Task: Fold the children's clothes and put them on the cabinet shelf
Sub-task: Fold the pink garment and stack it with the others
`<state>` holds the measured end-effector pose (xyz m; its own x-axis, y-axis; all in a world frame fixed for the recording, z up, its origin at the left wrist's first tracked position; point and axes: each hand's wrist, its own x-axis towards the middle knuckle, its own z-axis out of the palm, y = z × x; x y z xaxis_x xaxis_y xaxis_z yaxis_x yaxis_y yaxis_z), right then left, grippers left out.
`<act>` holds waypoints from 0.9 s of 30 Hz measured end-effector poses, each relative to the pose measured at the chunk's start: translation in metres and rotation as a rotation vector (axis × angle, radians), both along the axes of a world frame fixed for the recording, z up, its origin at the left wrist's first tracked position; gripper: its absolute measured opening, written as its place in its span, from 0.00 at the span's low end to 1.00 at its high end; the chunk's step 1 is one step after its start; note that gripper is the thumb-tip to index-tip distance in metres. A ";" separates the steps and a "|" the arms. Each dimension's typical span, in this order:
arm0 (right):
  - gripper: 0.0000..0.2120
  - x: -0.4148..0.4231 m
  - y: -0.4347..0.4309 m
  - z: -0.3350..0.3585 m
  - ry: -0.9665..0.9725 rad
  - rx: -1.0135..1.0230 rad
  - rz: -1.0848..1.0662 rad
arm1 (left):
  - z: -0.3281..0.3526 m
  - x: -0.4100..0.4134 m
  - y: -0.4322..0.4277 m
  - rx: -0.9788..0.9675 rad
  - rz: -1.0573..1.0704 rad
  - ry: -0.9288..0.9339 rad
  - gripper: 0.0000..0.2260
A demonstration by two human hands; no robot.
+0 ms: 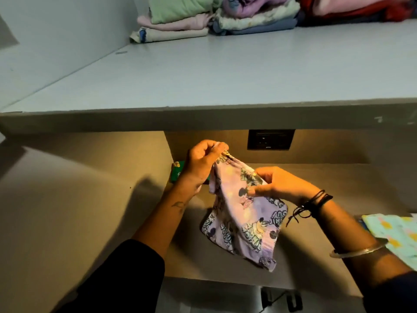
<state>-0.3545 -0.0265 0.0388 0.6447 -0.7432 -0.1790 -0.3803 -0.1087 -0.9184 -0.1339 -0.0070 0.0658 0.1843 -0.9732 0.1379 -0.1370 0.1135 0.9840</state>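
A small lilac child's garment (244, 219) printed with cartoon mice hangs between my hands over the lower beige surface (225, 269). My left hand (204, 160) pinches its top edge, held highest. My right hand (276, 182) grips the cloth a little lower on the right side. The garment's lower part droops toward the surface. Above, the grey cabinet shelf (203, 80) carries folded clothes (203, 16) stacked at its back.
A light blue patterned cloth (397, 233) lies at the right edge. A green item (178, 171) sits behind my left hand. A dark socket plate (270, 139) is on the back wall under the shelf. The shelf's thick front edge (203, 119) overhangs my hands.
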 end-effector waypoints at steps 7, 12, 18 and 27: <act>0.08 -0.049 0.012 -0.007 -0.067 -0.005 -0.246 | -0.019 -0.009 0.008 0.079 0.052 0.184 0.02; 0.11 -0.070 0.014 -0.001 -0.138 -0.130 -0.342 | -0.018 -0.012 0.009 0.003 0.021 0.134 0.02; 0.05 -0.073 -0.019 0.008 -0.113 -0.419 -0.494 | -0.017 -0.015 -0.016 0.040 0.092 0.104 0.07; 0.03 -0.102 -0.019 0.024 -0.185 -0.550 -0.628 | -0.002 -0.053 -0.034 -0.085 0.116 0.156 0.04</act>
